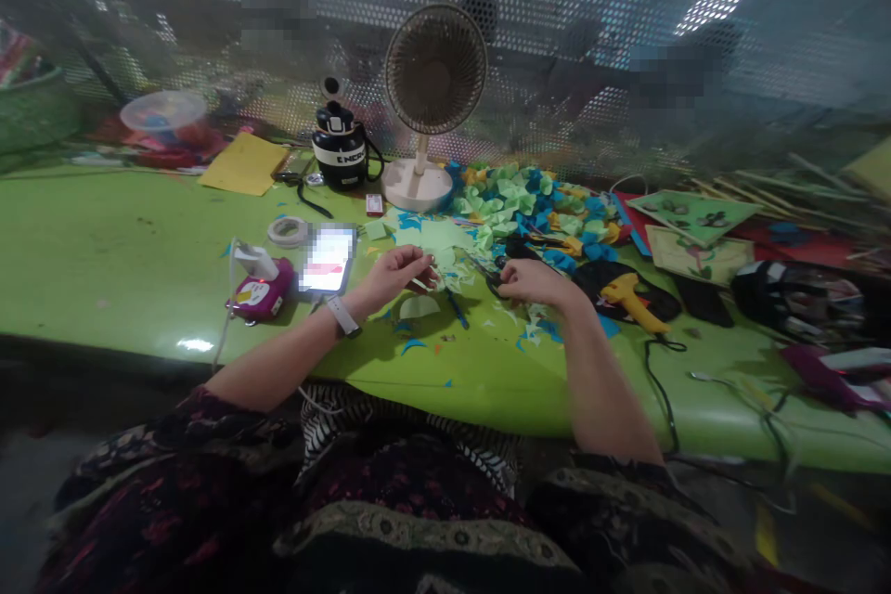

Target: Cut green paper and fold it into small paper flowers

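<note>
My left hand [406,275] is closed, its fingers curled around a small pale piece of paper [419,283] that is mostly hidden. To the right, my right hand [533,283] grips dark-handled scissors [493,278], whose blades point up and left among the paper scraps. Between and beyond both hands lie a light green paper sheet [446,234] and many cut scraps. A blue pen [457,308] rests on the table between my hands, and a pale rounded paper piece [416,307] is just below my left hand.
Behind the scraps are a heap of paper flowers [515,195] and a white fan [436,70]. A lit phone [327,258], purple power socket [261,292], tape roll [288,231] and black bottle [339,153] are left. Right are a yellow glue gun [633,300] and loose cables [661,390].
</note>
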Demonstrator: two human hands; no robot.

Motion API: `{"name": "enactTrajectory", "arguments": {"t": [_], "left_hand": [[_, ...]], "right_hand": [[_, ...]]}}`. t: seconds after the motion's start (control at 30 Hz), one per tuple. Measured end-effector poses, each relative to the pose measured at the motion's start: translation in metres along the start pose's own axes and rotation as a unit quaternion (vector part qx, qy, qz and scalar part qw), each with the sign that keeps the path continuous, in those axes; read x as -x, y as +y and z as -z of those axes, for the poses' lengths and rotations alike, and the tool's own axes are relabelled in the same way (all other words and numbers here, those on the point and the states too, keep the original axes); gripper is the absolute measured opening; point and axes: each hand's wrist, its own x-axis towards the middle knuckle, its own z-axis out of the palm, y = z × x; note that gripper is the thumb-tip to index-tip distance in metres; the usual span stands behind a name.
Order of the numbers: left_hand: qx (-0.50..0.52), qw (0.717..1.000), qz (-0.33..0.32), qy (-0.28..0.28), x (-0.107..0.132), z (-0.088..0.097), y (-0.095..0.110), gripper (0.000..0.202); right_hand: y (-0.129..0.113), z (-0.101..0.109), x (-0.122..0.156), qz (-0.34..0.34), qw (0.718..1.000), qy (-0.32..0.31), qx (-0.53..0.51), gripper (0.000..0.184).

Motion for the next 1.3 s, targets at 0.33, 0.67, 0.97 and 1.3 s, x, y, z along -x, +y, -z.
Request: {"name": "enactTrajectory", "arguments": {"t": [0.33, 0.67, 0.97, 1.3], "left_hand": [[0.041, 0.997, -0.044, 0.048, 0.002, -0.003, 0.003, 0.035], [0.047, 0.996, -0.062, 0.053, 0.000, -0.002, 0.001, 0.037], [0.043, 0.997, -0.053, 0.039, 0.002, -0.004, 0.001, 0.035], [0.055, 0.997, -0.053, 0.028, 0.002, -0.004, 0.000, 0.040]], "right_hand": [[-0.038, -0.035, 0.006, 0.099, 0.923, -0.027, -0.370, 0.056], [-0.048, -0.052, 0.010, 0.154, 0.919, -0.119, -0.343, 0.045], [-0.048, -0.052, 0.010, 0.160, 0.918, -0.120, -0.342, 0.054], [-0.052, -0.052, 0.014, 0.173, 0.919, -0.098, -0.340, 0.056]]}}
